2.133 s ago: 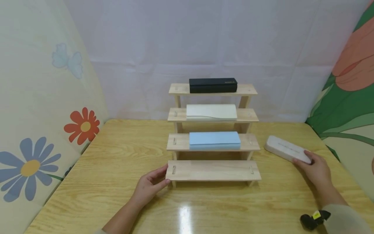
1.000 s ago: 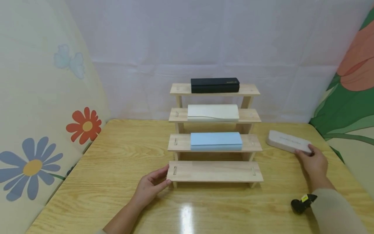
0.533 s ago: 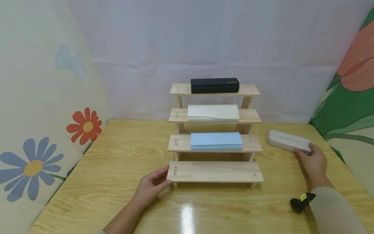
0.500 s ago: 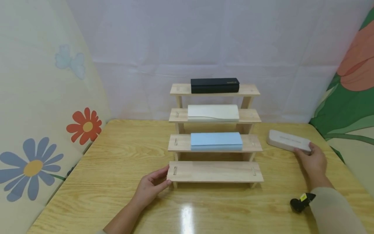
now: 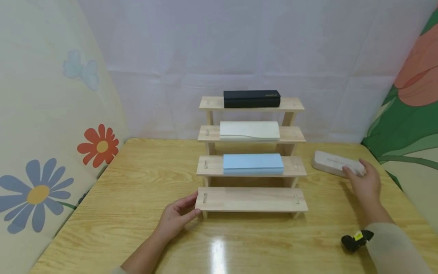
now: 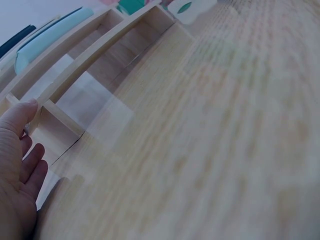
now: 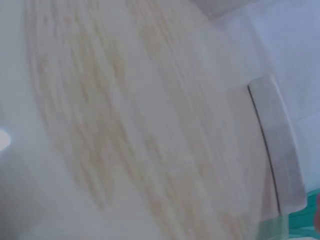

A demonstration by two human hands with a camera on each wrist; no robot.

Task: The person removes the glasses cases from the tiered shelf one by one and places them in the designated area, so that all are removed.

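Note:
A four-tier wooden display stand (image 5: 253, 199) stands on the table. A black glasses case (image 5: 251, 99) lies on its top tier, a cream one (image 5: 249, 130) below that, and a light blue one (image 5: 253, 164) on the third. My left hand (image 5: 172, 218) holds the left end of the lowest shelf, thumb at the front corner; the left wrist view shows the thumb (image 6: 17, 117) against the wood. To the right of the stand, a pale grey glasses case (image 5: 330, 161) lies slanted on the table. Over its right end is my right hand (image 5: 366, 184), fingers parted.
The wood-grain table (image 5: 154, 171) ends at a white cloth backdrop (image 5: 184, 76). Flower-patterned panels flank it on the left (image 5: 37, 114) and right (image 5: 410, 125). A small black device (image 5: 356, 240) sits at my right sleeve.
My right hand has moved the pale grey case a little farther back and turned it straighter. Since then its fingers have come up off the case's end. The left hand has stayed at the stand.

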